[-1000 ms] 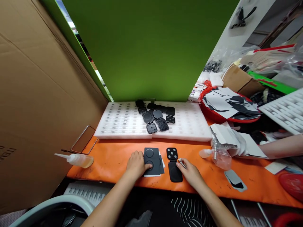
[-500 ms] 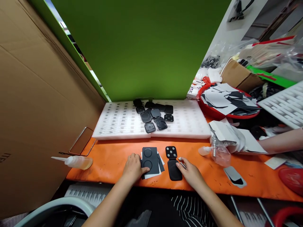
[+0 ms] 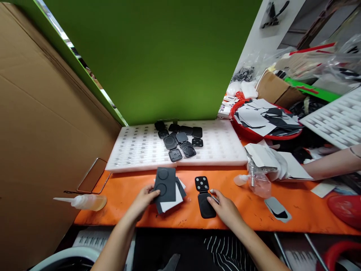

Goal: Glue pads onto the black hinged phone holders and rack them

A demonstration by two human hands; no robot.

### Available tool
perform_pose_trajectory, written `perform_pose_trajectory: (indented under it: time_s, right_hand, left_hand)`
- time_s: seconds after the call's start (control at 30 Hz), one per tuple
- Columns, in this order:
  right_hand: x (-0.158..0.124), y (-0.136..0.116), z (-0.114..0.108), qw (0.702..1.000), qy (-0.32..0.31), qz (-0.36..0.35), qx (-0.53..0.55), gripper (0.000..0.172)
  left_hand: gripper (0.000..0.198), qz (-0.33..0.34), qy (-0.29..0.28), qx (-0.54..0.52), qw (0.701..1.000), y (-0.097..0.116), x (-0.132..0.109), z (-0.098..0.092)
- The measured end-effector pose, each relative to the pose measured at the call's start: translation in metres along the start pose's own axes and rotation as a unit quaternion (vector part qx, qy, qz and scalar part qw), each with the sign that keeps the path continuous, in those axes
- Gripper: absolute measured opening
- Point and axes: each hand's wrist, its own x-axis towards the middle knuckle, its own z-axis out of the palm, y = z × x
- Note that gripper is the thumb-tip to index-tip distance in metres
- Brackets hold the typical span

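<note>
Between thumb and fingers, my left hand (image 3: 145, 199) pinches the left edge of a dark grey sheet (image 3: 167, 184) marked with two circles. White and dark sheets (image 3: 170, 203) lie under it. My right hand (image 3: 221, 205) has a small slim metal tool (image 3: 215, 200) between its fingers, and its fingertips are at the right edge of a black hinged case (image 3: 206, 205). The case lies unfolded, its upper half (image 3: 202, 183) showing several pale round dots. Several black cases (image 3: 175, 154) rest on the white foam tray (image 3: 143, 148) behind.
A glue bottle (image 3: 88, 202) lies left on the orange table (image 3: 124, 195), beside a wire stand. At right are a small bottle (image 3: 241, 180), grey plate (image 3: 277, 209), red basin (image 3: 245, 131) and another person's arm (image 3: 332, 165).
My left hand has moved left and pulled the top dark sheet left and upward, with the sheets beneath shifted and fanned out. The right hand stays by the case. The camera view has shifted slightly.
</note>
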Motion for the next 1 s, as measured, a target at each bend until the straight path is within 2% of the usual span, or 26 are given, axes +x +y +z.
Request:
perform_pose_trajectory:
  time_s: [0.1,0.17,0.23,0.33,0.4,0.5,0.57,0.6,0.67,0.73,0.8,0.87,0.93,1.0]
  right_hand:
    - [-0.001,-0.006,0.0,1.0,0.002,-0.004,-0.022,0.037]
    - [-0.001,-0.012,0.002,0.999,0.003,-0.012,-0.042,0.038]
    - [-0.001,-0.019,0.004,0.998,-0.002,-0.021,-0.061,0.04]
    - [0.002,-0.028,0.01,0.995,-0.012,-0.033,-0.088,0.042]
    - [0.003,-0.031,0.014,0.995,-0.012,-0.038,-0.097,0.043]
    - [0.006,-0.028,0.018,0.998,-0.006,-0.038,-0.057,0.042]
    - [0.007,-0.022,0.019,0.999,0.006,-0.04,0.005,0.04]
    - [0.008,-0.019,0.019,0.998,0.014,-0.043,0.038,0.039]
    - [0.009,-0.014,0.019,0.994,0.026,-0.055,0.088,0.036]
    - [0.009,-0.011,0.019,0.99,0.032,-0.07,0.115,0.035]
    - [0.008,-0.008,0.019,0.987,0.045,-0.085,0.132,0.04]
    - [0.005,-0.004,0.02,0.981,0.054,-0.083,0.164,0.045]
    - [0.002,-0.002,0.02,0.973,0.059,-0.058,0.217,0.049]
    - [0.0,-0.002,0.016,0.96,0.07,-0.034,0.27,0.053]
  left_hand:
    - [0.042,0.044,0.062,-0.061,0.995,0.028,0.007,-0.032]
    - [0.043,0.084,0.121,-0.042,0.988,0.046,0.024,-0.046]
    - [0.039,0.107,0.174,0.017,0.979,0.06,0.046,-0.053]
    - [0.034,0.114,0.225,0.077,0.965,0.073,0.076,-0.052]
    - [0.041,0.127,0.27,0.102,0.949,0.077,0.084,-0.047]
    - [0.052,0.208,0.344,0.193,0.895,0.078,0.081,-0.028]
    - [0.047,0.273,0.324,0.303,0.853,0.077,0.075,-0.005]
    - [0.045,0.286,0.285,0.353,0.844,0.078,0.074,0.008]
    - [0.051,0.27,0.215,0.417,0.841,0.081,0.076,0.035]
    - [0.066,0.231,0.199,0.446,0.842,0.086,0.086,0.057]
    - [0.077,0.195,0.203,0.43,0.858,0.09,0.096,0.067]
    - [0.082,0.181,0.204,0.36,0.892,0.089,0.099,0.066]
    - [0.074,0.193,0.195,0.256,0.927,0.083,0.09,0.058]
    - [0.053,0.21,0.147,0.173,0.951,0.071,0.07,0.049]
